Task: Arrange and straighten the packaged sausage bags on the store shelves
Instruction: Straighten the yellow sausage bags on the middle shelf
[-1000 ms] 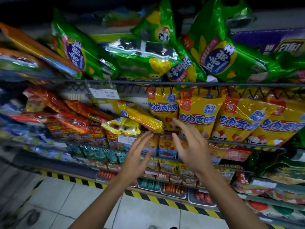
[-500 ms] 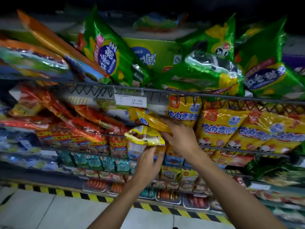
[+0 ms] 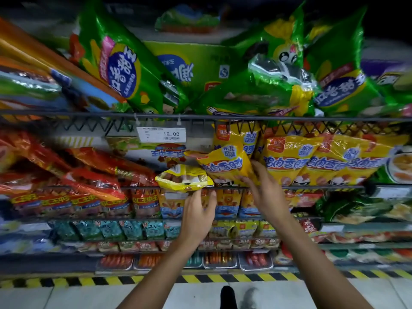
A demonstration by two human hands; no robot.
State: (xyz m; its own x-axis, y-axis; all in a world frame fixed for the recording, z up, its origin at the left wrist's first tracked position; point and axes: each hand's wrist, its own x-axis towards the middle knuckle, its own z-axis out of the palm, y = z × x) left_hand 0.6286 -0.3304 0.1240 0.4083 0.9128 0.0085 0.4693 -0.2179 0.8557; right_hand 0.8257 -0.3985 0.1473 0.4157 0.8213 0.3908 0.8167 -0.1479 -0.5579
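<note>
Store shelving is filling the whole view, wire racks stacked with shiny packets, and both bare arms are reaching up into the middle tier. Right hand is working at the tilted yellow foil sausage bag with blue lettering, fingers curled onto its lower right edge and gripping it; the bag is leaning leftward, its top corner pointing at the white price tag reading 12.00. Left hand is coming up from below, fingertips curling under the small yellow clear-windowed sausage pack, which is lying flat across the dark wire shelf rail just left of the tilted bag and touching it. Whether the thumb is closing on that pack, I cannot tell.

Moving outward: to the right, three more upright yellow sausage bags are standing side by side on the same tier, overlapping one another. To the left, long red sausage packets are lying slanted in a heap; the blur is too heavy for a count. Above, on the top rack, three big green corn-sausage bags are leaning at angles around a green carton. Below the hands, rows of small blue-green packets are lining a lower shelf, and a yellow-and-black hazard stripe is running along the floor edge.
</note>
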